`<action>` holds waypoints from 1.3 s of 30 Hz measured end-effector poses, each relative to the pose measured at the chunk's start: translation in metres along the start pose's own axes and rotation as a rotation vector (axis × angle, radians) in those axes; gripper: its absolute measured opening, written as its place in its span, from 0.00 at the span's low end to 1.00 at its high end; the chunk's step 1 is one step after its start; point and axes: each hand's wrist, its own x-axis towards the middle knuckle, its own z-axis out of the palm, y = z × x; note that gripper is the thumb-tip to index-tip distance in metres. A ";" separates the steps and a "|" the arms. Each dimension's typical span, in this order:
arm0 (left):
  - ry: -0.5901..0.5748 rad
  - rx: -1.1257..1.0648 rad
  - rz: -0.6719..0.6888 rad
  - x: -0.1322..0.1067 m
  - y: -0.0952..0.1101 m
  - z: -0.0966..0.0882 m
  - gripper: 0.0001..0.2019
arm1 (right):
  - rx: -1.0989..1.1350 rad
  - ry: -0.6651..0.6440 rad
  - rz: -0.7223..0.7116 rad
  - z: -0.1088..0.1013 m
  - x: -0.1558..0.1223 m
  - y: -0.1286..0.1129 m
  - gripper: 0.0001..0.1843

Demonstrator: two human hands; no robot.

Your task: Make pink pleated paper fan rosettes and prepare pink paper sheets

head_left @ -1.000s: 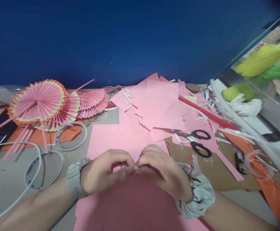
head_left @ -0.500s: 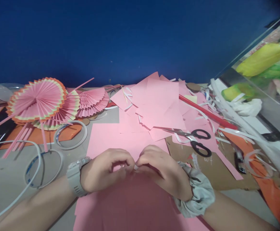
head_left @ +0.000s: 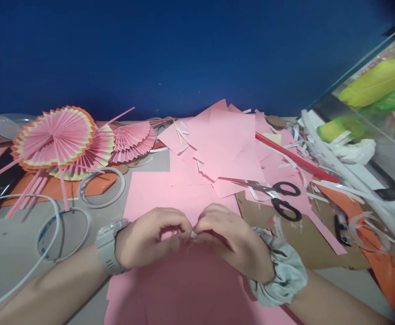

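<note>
My left hand and my right hand meet over a large pink paper sheet. Fingers and thumb of each are pinched together, the tips almost touching. A small pale sliver shows between them; its kind is too small to tell, and my fingers hide the rest. More pink sheets lie in a loose pile just beyond. To the right of my right hand, black-handled scissors rest with their blades pointing left, over paper and cardboard.
Pleated pink paper fans with sticks stand at the left, near tape rolls and a white cable. A red stick, paper scraps, brown cardboard and a plastic-covered stack fill the right. A blue wall rises behind.
The view has shifted slightly, so most things sit a little farther right. My hands keep the same pinch over the pink paper, with hardly any motion.
</note>
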 end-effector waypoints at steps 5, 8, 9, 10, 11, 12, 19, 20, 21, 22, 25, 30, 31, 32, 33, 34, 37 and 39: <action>0.007 0.005 0.014 0.000 -0.002 0.000 0.05 | 0.004 -0.015 0.025 0.000 -0.001 0.000 0.06; 0.004 0.012 0.036 0.000 -0.002 0.000 0.04 | -0.007 -0.026 0.040 0.000 -0.001 0.000 0.06; 0.005 0.013 0.036 0.000 -0.002 0.000 0.04 | -0.012 -0.026 0.035 0.000 -0.001 0.000 0.06; 0.010 0.013 0.035 0.000 -0.003 0.000 0.05 | -0.018 -0.007 0.022 0.000 -0.001 -0.001 0.05; 0.017 0.013 0.031 0.000 -0.003 0.001 0.06 | -0.028 0.035 0.004 0.000 -0.001 -0.002 0.06; 0.030 0.014 0.026 0.000 -0.003 0.001 0.07 | -0.046 0.099 -0.023 0.000 -0.001 -0.003 0.09; 0.105 0.110 0.045 0.000 -0.006 0.004 0.07 | -0.377 0.143 -0.133 0.002 0.000 -0.013 0.04; 0.101 0.138 0.058 0.000 -0.007 0.005 0.07 | -0.392 0.093 -0.106 0.002 0.001 -0.013 0.06; 0.094 0.165 0.076 0.000 -0.007 0.006 0.06 | -0.397 0.058 -0.079 0.003 0.001 -0.013 0.07; 0.086 0.188 0.096 0.000 -0.007 0.007 0.06 | -0.397 0.037 -0.056 0.003 0.001 -0.012 0.08; 0.065 0.234 0.141 0.000 -0.008 0.009 0.05 | -0.371 0.009 -0.035 0.005 0.001 -0.008 0.07; 0.061 0.253 0.129 0.000 -0.007 0.010 0.06 | -0.317 -0.020 -0.054 0.005 0.001 -0.005 0.07; 0.067 0.253 0.127 0.000 -0.007 0.010 0.06 | -0.312 -0.022 -0.056 0.005 0.001 -0.005 0.07; 0.072 0.253 0.125 0.000 -0.007 0.009 0.06 | -0.309 -0.020 -0.058 0.005 0.001 -0.005 0.06; 0.072 0.252 0.121 0.000 -0.007 0.009 0.05 | -0.308 -0.017 -0.060 0.004 0.001 -0.005 0.06; 0.070 0.250 0.115 0.001 -0.007 0.009 0.05 | -0.307 -0.014 -0.061 0.004 0.002 -0.005 0.06; 0.061 0.237 0.102 0.002 -0.008 0.010 0.05 | -0.302 -0.013 -0.064 0.004 0.001 -0.004 0.06; 0.055 0.223 0.097 0.002 -0.008 0.010 0.06 | -0.295 -0.021 -0.062 0.004 0.001 -0.004 0.06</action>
